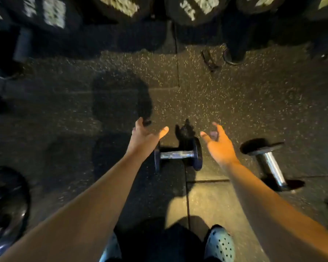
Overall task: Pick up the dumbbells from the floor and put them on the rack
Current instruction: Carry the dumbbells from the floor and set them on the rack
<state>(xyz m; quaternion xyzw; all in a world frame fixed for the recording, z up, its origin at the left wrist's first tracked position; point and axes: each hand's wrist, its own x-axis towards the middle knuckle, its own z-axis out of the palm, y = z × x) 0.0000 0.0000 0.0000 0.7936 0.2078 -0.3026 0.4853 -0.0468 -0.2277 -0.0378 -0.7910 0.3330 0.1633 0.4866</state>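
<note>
Two pale blue perforated clogs (219, 242) stand at the bottom edge, on the dark speckled rubber floor (235, 103). Both bare arms reach forward. Left hand (146, 135) and right hand (219, 142) are spread and hold nothing. Between them, lower, lies a small dark dumbbell with a chrome handle (177, 155). Right of it lies a second chrome-handled dumbbell (271, 165). Blurred black weights, probably on the rack (197, 10), fill the top.

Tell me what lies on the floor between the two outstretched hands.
In the head view, a small dumbbell lies between the left hand and right hand, below both, untouched.
</note>
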